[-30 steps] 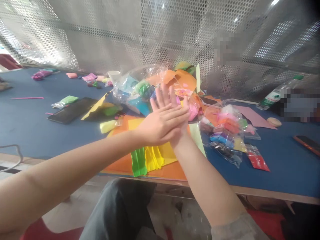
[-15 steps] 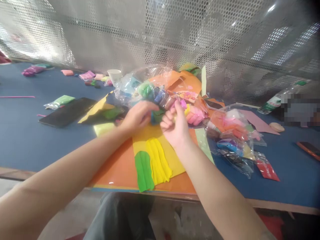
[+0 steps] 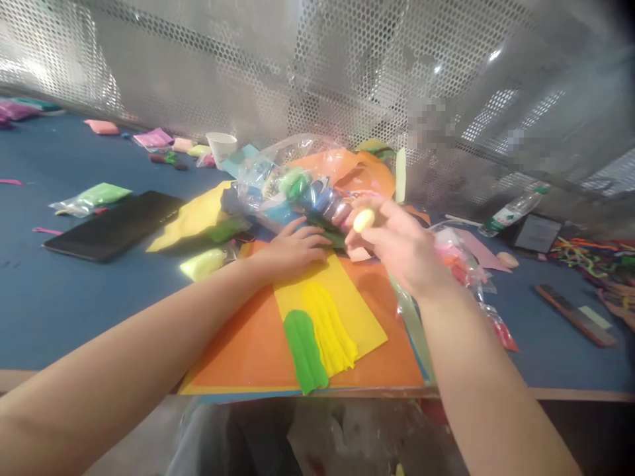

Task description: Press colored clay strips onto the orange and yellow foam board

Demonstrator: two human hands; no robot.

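Note:
Between the thumb and fingers of my right hand (image 3: 397, 241) is a small pale yellow clay ball (image 3: 364, 221), raised over the back of the work sheets. My left hand (image 3: 297, 251) lies with fingers spread at the far edge of a yellow sheet (image 3: 364, 327), palm down. On that sheet, side by side, are a ridged yellow clay piece (image 3: 331, 330) and a ridged green clay piece (image 3: 305, 350), which hangs over onto the orange sheet (image 3: 238, 354) beneath. Something pink (image 3: 360, 253) shows under my right hand, partly hidden.
Clear bags of clay (image 3: 297, 185) and crumpled orange paper (image 3: 374, 175) are heaped behind my hands. A black tablet-like slab (image 3: 112, 228) and a green clay packet (image 3: 102, 195) lie left. A white cup (image 3: 221, 147), a bottle (image 3: 513, 211) and a phone-like object (image 3: 575, 314) stand or lie farther out.
My right hand has moved right and turned, bringing the pale yellow ball into view. The left hand has come down flat on the yellow sheet. The camera view has shifted to the right.

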